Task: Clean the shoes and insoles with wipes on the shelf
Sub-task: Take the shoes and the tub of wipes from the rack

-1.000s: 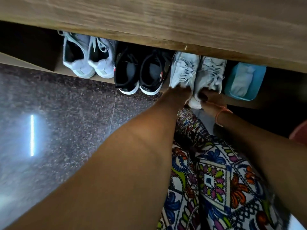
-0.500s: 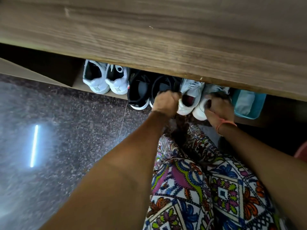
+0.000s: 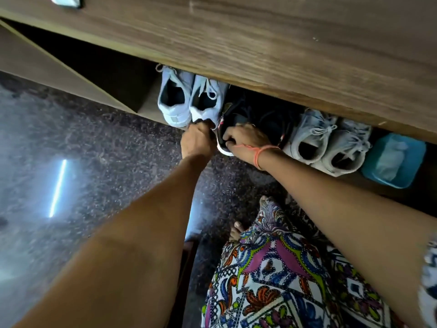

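Both hands have left the grey laced sneakers (image 3: 328, 147) beside the teal plastic tub (image 3: 419, 151); right hand (image 3: 246, 138) grips the black white-soled sneaker (image 3: 234, 119) by its heel, left hand (image 3: 197, 142) seemingly pinches it: next pair.

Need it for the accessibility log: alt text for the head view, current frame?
A person's right hand grips the heel of a black shoe on a low shelf, the left hand curled beside it. A pale-blue pair and a grey pair stand either side; a blue tub of wipes sits at the far right.
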